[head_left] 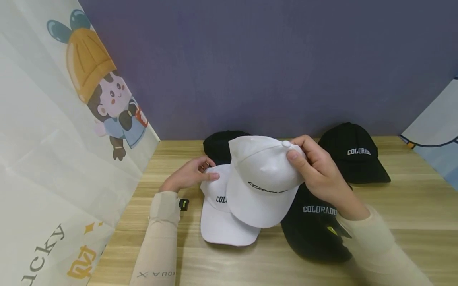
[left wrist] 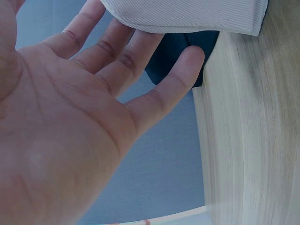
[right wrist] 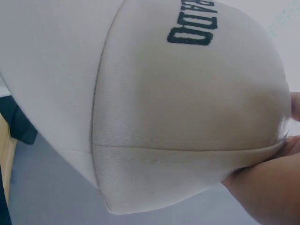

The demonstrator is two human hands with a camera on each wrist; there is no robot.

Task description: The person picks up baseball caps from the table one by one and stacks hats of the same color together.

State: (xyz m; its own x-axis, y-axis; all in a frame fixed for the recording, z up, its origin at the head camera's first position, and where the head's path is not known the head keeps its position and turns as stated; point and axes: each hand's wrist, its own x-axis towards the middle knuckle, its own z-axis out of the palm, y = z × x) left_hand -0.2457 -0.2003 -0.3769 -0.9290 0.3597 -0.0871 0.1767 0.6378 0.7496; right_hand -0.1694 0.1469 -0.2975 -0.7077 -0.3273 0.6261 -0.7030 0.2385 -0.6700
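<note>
My right hand (head_left: 318, 174) pinches the crown of a white baseball cap (head_left: 264, 167) beside its top button, thumb in front and fingers behind. This cap, lettered in black, tilts brim-down and fills most of the right wrist view. It overlaps a second white cap (head_left: 229, 232), which lies on the wooden table with part of its lettering hidden. My left hand (head_left: 191, 172) is at that lower cap's crown, thumb along its left edge. In the left wrist view the left palm (left wrist: 65, 112) faces the camera with fingers extended and some fingertips hidden behind white fabric.
A black cap (head_left: 223, 145) stands behind the white ones against the dark wall panel (head_left: 250, 71). Another black cap (head_left: 315, 238) lies under the right forearm, and a third (head_left: 350, 151) sits at the back right. A printed white sheet (head_left: 43, 139) borders the table's left side.
</note>
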